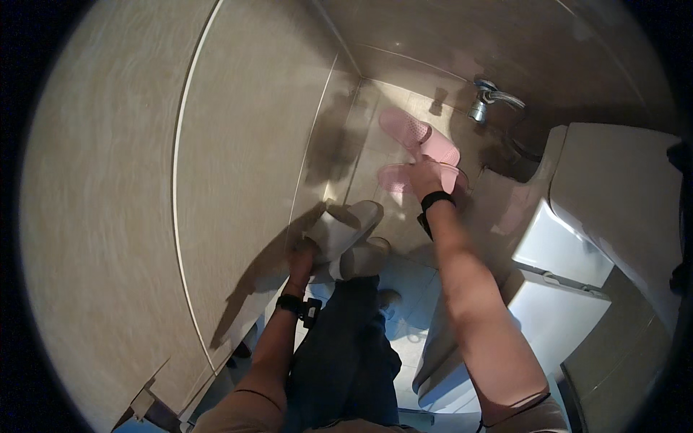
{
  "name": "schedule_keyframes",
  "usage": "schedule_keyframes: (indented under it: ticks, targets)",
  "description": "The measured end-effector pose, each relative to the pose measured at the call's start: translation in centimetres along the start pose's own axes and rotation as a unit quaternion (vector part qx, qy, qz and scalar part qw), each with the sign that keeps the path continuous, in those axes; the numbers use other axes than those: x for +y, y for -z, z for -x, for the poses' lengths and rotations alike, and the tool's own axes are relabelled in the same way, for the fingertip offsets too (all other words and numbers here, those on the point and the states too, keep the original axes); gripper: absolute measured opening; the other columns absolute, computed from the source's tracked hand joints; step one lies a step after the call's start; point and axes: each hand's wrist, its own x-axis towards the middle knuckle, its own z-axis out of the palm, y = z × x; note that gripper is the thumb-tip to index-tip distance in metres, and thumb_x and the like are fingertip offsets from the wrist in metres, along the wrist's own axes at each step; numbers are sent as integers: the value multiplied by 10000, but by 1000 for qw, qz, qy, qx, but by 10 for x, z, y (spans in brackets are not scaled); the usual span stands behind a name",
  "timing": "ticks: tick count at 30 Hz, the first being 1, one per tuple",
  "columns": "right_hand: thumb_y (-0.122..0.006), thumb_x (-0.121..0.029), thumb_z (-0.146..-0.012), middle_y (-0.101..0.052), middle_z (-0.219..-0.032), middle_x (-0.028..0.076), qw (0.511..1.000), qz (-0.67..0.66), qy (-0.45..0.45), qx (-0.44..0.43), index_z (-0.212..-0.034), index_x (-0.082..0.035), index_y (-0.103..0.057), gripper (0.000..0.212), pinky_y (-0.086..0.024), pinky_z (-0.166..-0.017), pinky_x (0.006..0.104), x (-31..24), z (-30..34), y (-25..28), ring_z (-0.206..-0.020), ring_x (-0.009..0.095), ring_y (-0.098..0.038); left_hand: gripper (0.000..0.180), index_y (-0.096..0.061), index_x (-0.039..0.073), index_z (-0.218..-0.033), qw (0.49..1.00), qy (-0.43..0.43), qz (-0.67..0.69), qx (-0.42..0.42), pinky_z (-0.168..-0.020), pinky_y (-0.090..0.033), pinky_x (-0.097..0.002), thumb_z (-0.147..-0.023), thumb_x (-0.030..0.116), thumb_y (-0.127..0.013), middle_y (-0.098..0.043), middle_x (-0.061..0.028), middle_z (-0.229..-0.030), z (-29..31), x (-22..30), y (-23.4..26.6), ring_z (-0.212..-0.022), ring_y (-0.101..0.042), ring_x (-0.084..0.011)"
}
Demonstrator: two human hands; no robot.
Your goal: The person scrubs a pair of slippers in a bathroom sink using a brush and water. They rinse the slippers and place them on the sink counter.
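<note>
My right hand (427,177) reaches forward and is closed on a pink slipper (394,178) by its upper band. Just beyond it, a second pink slipper (426,137) with a dotted insole lies at an angle, close to my fingers. Lower and to the left, my left hand (303,254) is closed around the end of a white slipper (333,234). Another white slipper (363,258) sits beside that one, above my dark trouser leg; whether my left hand also holds it, I cannot tell. My left fingers are partly in shadow.
A tiled wall (238,144) rises close on my left. A metal tap (485,101) juts from the far wall. On the right stand a white toilet tank or similar white fixture (613,166) and white panels (556,310). The tiled floor (408,216) runs between them.
</note>
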Motion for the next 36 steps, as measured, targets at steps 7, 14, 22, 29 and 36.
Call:
schedule_keyframes:
  ticks: [7,14,22,29,36]
  targets:
    - [-572,-312,-939,-371,-1508,41,980,117,6,-158,-1422,-296,-497,489,-486,-894,546,-26,-11,7,-1290,322,-491,712,-459,-12,-1353,977,146,148,42,-665,-575,-386,-758,284,-715,-621,-138,-1099,17,-4,-1,-945,-642,-250]
    - [-674,-82,-788,-461,-1399,78,937,334,-63,-79,-1479,-76,-325,774,-444,-953,508,-16,-3,-51,-1191,329,-527,719,-455,-42,-1343,962,253,102,-23,-694,-589,-388,-763,286,-725,-579,-177,-1216,14,-15,-3,-1017,-639,-273]
    - [-781,24,-622,-526,-1263,99,898,424,-120,-1,-1302,-50,-520,732,-510,-757,460,-10,14,-60,-1012,329,-599,767,-462,-51,-1338,976,190,109,13,-768,-573,-402,-787,409,-736,-579,-203,-1238,17,-11,-15,-1069,-625,-305]
    - [-608,-337,-858,-661,-1151,150,987,130,-36,-85,-1094,-141,-728,330,-453,-718,488,-59,75,-42,-1003,315,-628,851,-479,-76,-1318,978,199,59,7,-824,-524,-376,-778,529,-735,-576,-225,-1267,25,-16,-23,-1084,-613,-306]
    - [-587,-195,-854,-683,-1028,162,994,59,-57,70,-989,-119,-744,220,-454,-704,384,-130,190,-54,-854,267,-650,710,-492,-55,-1261,985,113,126,24,-782,-542,-370,-803,422,-751,-582,-181,-1223,65,-28,-13,-1041,-616,-268]
